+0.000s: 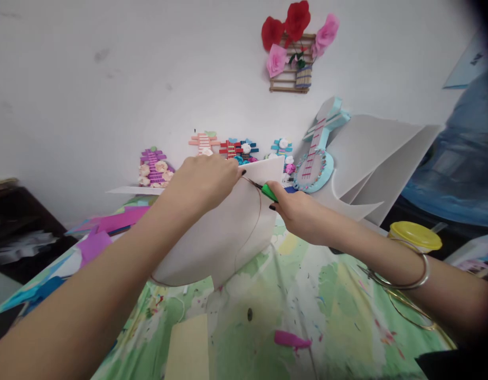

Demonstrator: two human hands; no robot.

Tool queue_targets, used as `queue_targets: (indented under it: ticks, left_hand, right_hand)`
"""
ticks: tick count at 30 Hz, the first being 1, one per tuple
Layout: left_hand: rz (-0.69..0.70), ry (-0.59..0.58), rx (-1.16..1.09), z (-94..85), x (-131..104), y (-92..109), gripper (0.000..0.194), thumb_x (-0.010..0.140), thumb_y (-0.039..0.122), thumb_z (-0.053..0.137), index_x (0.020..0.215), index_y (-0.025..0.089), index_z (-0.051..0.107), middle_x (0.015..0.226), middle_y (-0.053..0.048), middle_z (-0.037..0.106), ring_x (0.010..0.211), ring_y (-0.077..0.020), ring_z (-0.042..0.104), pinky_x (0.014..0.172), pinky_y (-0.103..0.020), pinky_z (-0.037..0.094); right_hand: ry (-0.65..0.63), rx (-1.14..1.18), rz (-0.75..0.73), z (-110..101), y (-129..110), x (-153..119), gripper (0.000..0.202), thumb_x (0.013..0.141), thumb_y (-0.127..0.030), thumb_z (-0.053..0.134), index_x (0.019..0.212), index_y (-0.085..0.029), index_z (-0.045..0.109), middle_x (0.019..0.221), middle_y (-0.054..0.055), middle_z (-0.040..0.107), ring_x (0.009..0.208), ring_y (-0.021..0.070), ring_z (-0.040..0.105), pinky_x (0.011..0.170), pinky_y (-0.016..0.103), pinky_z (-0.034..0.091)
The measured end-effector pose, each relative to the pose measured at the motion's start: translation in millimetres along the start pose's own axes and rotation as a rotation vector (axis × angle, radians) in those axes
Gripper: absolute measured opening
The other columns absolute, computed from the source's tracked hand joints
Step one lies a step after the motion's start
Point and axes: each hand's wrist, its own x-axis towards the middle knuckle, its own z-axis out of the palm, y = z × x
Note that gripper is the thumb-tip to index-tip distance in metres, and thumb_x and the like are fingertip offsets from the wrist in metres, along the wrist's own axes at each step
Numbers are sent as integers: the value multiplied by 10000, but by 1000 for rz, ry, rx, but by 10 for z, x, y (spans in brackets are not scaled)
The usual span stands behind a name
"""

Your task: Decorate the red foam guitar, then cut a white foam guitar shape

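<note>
My left hand [210, 177] is closed over the top edge of a white foam sheet [212, 232], holding it tilted up above the table. A thin brown curved line runs down the sheet's right part. My right hand [297, 211] is wrapped round a green-handled cutting tool [269, 192]. Its dark narrow tip meets the sheet at the upper end of the curved line, close to my left fingertips. Whether the tool is a knife or scissors I cannot make out. The sheet's lower edge is near the tablecloth.
A green patterned tablecloth [263, 311] bears scraps, a magenta piece [292, 339] and a pale yellow strip [187, 348]. Behind stand a light-blue toy guitar [319, 158], large white sheets [381, 153] and flower-decorated stick crafts [152, 166]. A yellow-lidded tub [415, 235] stands at right.
</note>
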Motion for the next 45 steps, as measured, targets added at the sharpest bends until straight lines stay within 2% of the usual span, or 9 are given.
queue_targets:
  ticks: [8, 13, 28, 45]
  left_hand:
    - [23, 20, 23, 10, -8, -3, 449, 942, 390, 252, 880, 166, 636, 698, -119, 610, 699, -290, 641, 581, -347, 457]
    - [17, -12, 20, -9, -4, 3, 465, 942, 396, 242, 917, 163, 644, 738, -132, 628, 751, -299, 645, 614, -357, 462]
    - [-12, -77, -47, -63, -12, 11, 441, 935, 390, 270, 962, 160, 644, 890, -161, 663, 868, -316, 648, 737, -387, 455]
    - [-20, -87, -27, -52, -6, 6, 472, 941, 417, 236, 970, 150, 624, 873, -160, 649, 835, -320, 649, 747, -401, 450]
  right_hand:
    - [20, 17, -19, 100, 70, -3, 352, 910, -198, 354, 1257, -183, 298, 596, -2, 498, 457, 150, 388, 471, 247, 187]
    - [47, 4, -10, 146, 91, -12, 383, 915, -213, 347, 1292, -186, 288, 553, -25, 456, 436, 147, 367, 462, 246, 167]
    - [55, -52, -16, 186, 98, -37, 418, 927, -236, 341, 1332, -164, 270, 619, 9, 532, 462, 137, 331, 494, 255, 179]
    - [47, -42, 16, 272, 140, -44, 444, 935, -266, 332, 1362, -176, 249, 579, -11, 465, 472, 152, 339, 500, 258, 171]
